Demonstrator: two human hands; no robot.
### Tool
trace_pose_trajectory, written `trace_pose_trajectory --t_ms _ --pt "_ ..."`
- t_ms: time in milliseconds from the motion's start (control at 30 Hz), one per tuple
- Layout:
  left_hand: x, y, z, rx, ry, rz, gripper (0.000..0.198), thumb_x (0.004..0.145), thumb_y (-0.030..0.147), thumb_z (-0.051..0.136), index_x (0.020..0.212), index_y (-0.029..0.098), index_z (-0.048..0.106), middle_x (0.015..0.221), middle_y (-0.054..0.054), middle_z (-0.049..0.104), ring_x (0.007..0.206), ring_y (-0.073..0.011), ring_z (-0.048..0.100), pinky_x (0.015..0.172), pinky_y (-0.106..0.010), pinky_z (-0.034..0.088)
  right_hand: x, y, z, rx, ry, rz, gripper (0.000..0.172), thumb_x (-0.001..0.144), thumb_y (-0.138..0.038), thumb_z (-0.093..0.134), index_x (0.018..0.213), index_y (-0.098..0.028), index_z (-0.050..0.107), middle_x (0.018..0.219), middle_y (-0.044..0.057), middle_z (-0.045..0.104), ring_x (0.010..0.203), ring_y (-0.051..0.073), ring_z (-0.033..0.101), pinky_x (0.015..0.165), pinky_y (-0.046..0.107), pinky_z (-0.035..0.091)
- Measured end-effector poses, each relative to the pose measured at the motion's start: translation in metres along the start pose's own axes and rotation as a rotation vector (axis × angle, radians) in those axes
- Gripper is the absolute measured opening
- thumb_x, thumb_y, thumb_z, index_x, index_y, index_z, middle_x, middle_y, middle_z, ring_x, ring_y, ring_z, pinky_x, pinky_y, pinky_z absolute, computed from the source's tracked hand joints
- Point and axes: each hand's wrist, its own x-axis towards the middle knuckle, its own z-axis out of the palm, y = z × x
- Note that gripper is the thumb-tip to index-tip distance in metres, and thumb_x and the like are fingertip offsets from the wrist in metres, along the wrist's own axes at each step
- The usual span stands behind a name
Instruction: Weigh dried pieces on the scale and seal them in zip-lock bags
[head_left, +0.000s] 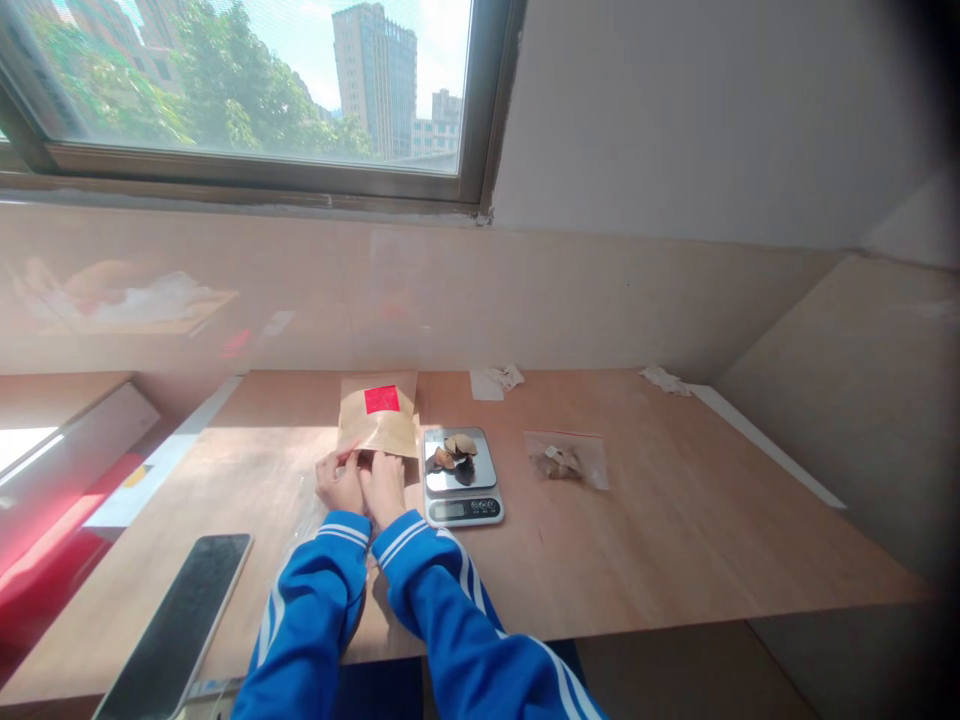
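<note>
Both my hands sit at the lower edge of a kraft paper bag (379, 425) with a red square label (382, 400), which lies on the wooden tabletop (637, 540). My left hand (339, 482) pinches the bag's lower left part, and my right hand (384, 488) grips its lower edge just beside it. To the right stands a digital kitchen scale (463, 478) bearing a small heap of dried brown and dark pieces (454, 456). Their exact kind is hard to tell.
A black smartphone (176, 625) lies near the table's front left corner. Farther right is a small clear plastic bag (566, 462) of similar brown pieces. Scraps of white paper (495, 382) rest along the back wall, and a window is above.
</note>
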Motion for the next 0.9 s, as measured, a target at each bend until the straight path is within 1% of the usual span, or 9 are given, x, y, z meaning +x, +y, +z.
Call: trace_pose_trajectory --t_ms 133,233,367,433,500,600,700,800,900 --pt "0.001 0.001 0.001 -0.011 0.004 -0.01 0.019 0.079 0.031 0.057 0.089 0.022 0.07 0.083 -0.003 0.064 0.076 -0.0162 0.056 0.079 -0.031 0.047 -0.012 0.005 -0.008 0.055 0.058 -0.068 0.03 0.082 -0.009 0.046 0.108 -0.016 0.059 0.102 0.012 0.062 0.097 0.024 0.056 0.086 0.036 0.044" --pt "0.002 0.001 0.001 -0.011 -0.002 -0.03 0.02 0.079 0.031 0.056 0.09 0.022 0.071 0.081 -0.003 0.064 0.079 -0.0169 0.056 0.081 -0.032 0.046 -0.036 0.009 -0.018 0.221 0.145 -0.119 0.032 0.085 -0.011 0.044 0.112 -0.022 0.057 0.106 0.007 0.06 0.1 0.022 0.055 0.088 0.036 0.044" --pt "0.001 0.002 0.001 -0.038 0.019 -0.041 0.021 0.079 0.032 0.057 0.092 0.022 0.071 0.083 -0.003 0.063 0.079 -0.0164 0.056 0.082 -0.032 0.046 -0.083 0.027 -0.042 0.568 0.264 -0.012 0.041 0.088 -0.017 0.044 0.128 -0.019 0.043 0.112 0.009 0.059 0.094 0.018 0.059 0.084 0.032 0.048" --pt "0.001 0.002 0.001 -0.042 0.019 -0.037 0.02 0.079 0.032 0.057 0.09 0.022 0.071 0.082 -0.003 0.063 0.078 -0.0158 0.056 0.081 -0.031 0.046 -0.101 0.047 -0.061 0.659 0.293 0.044 0.032 0.088 -0.026 0.047 0.12 -0.02 0.05 0.103 0.007 0.062 0.083 0.017 0.06 0.077 0.031 0.051" --pt "0.002 0.002 0.001 -0.038 0.015 -0.037 0.019 0.079 0.031 0.056 0.089 0.022 0.071 0.081 -0.002 0.063 0.077 -0.0155 0.056 0.081 -0.031 0.046 -0.109 0.073 -0.081 0.648 0.384 0.131 0.026 0.087 -0.031 0.05 0.11 -0.019 0.057 0.094 0.007 0.064 0.076 0.018 0.06 0.071 0.03 0.051" --pt "0.002 0.001 0.002 -0.033 0.011 -0.042 0.018 0.079 0.03 0.056 0.088 0.022 0.07 0.081 -0.002 0.062 0.077 -0.0154 0.056 0.081 -0.031 0.046 -0.099 0.116 -0.106 0.589 0.524 0.221 0.028 0.083 -0.035 0.056 0.103 -0.016 0.06 0.087 0.008 0.063 0.071 0.018 0.058 0.067 0.03 0.05" --pt "0.003 -0.001 0.002 -0.032 0.011 -0.04 0.018 0.079 0.03 0.057 0.088 0.022 0.07 0.082 -0.002 0.061 0.077 -0.015 0.056 0.081 -0.031 0.046 -0.075 0.145 -0.113 0.487 0.584 0.221 0.03 0.078 -0.039 0.06 0.095 -0.015 0.065 0.086 0.008 0.058 0.071 0.017 0.054 0.068 0.031 0.049" --pt "0.003 -0.002 0.003 -0.026 0.013 -0.032 0.019 0.079 0.03 0.057 0.089 0.022 0.07 0.082 -0.002 0.061 0.076 -0.0147 0.056 0.079 -0.03 0.046 -0.054 0.152 -0.108 0.376 0.563 0.208 0.03 0.076 -0.041 0.061 0.089 -0.016 0.07 0.088 0.008 0.052 0.079 0.019 0.053 0.075 0.033 0.048" --pt "0.003 -0.003 0.002 -0.026 0.015 -0.032 0.019 0.079 0.031 0.057 0.089 0.022 0.071 0.081 -0.002 0.062 0.077 -0.0148 0.056 0.078 -0.03 0.046 -0.046 0.15 -0.101 0.345 0.518 0.134 0.032 0.078 -0.043 0.059 0.097 -0.019 0.07 0.094 0.009 0.05 0.092 0.022 0.052 0.084 0.035 0.045"
